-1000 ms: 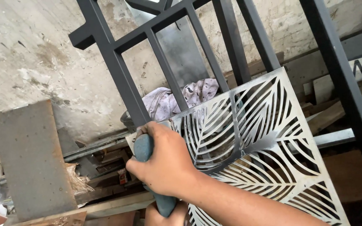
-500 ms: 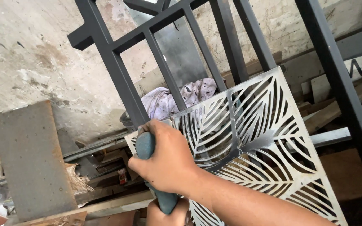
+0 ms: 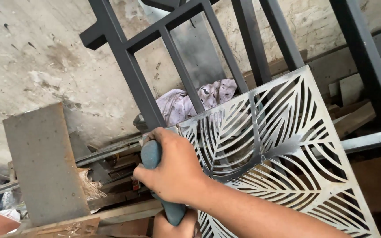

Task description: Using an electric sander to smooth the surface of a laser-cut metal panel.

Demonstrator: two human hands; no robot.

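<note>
Our right hand [image 3: 173, 169] is clenched around the grey-blue rounded handle of a tool [image 3: 151, 155], fingers wrapped over its upper half while the lower end of the handle pokes out below the wrist; the working end of the tool is hidden behind the hand, so we cannot tell what kind it is. Our left hand [image 3: 173, 225] shows only as a sliver at the bottom edge, just under the handle and against the lower corner of the panel; whether it grips anything we cannot tell. Directly beside the right hand, touching it at the upper left corner, stands a square sheet-metal panel with cut-out leaf patterns, pale silver-grey [image 3: 287, 150], tilted and leaning back against a dark grey painted steel frame of square tubes [image 3: 128, 66]. Behind the frame's bars lies a crumpled pale lilac patterned cloth [image 3: 186, 103]. To the left, a flat rusty grey rectangular steel plate [image 3: 45, 163] stands nearly upright among scrap wood strips and metal offcuts [image 3: 106, 185]. Behind everything rises a stained, rough plastered wall [image 3: 31, 53]. At the right, wooden boards [image 3: 353, 119] lie stacked beyond the panel's edge.
</note>
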